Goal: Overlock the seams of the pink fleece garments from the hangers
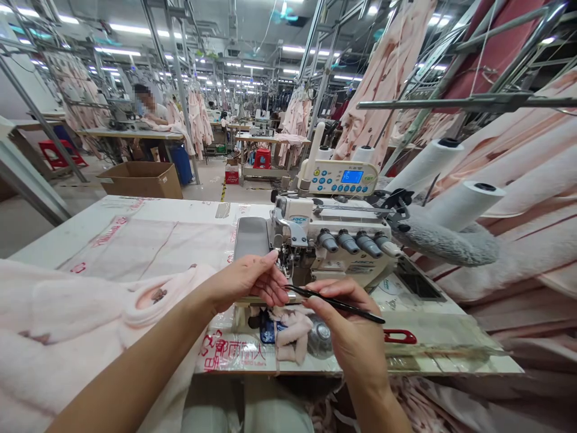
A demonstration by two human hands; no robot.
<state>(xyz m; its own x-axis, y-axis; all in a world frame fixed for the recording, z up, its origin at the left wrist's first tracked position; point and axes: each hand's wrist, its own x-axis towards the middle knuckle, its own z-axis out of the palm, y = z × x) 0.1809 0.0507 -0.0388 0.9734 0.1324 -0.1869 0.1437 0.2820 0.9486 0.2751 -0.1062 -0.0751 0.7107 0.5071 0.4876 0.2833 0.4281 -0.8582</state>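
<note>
My right hand [349, 328] is closed on long black tweezers [336, 303], whose tips point left toward the needle area of a white overlock sewing machine [336, 240]. My left hand [252, 279] sits just left of the tweezer tips with its fingers pinched together in front of the machine; what they pinch is too small to make out. Below both hands lie pale pink fabric scraps [293, 334]. A pink fleece garment [85, 313] is spread on the table to the left, under my left forearm.
A control panel [340, 177] tops the machine, with white thread cones [464, 204] to its right. Red-handled scissors [399, 337] lie on the white table [144, 228]. Pink fabric is piled right. A cardboard box [142, 179] and another person at a machine are far left.
</note>
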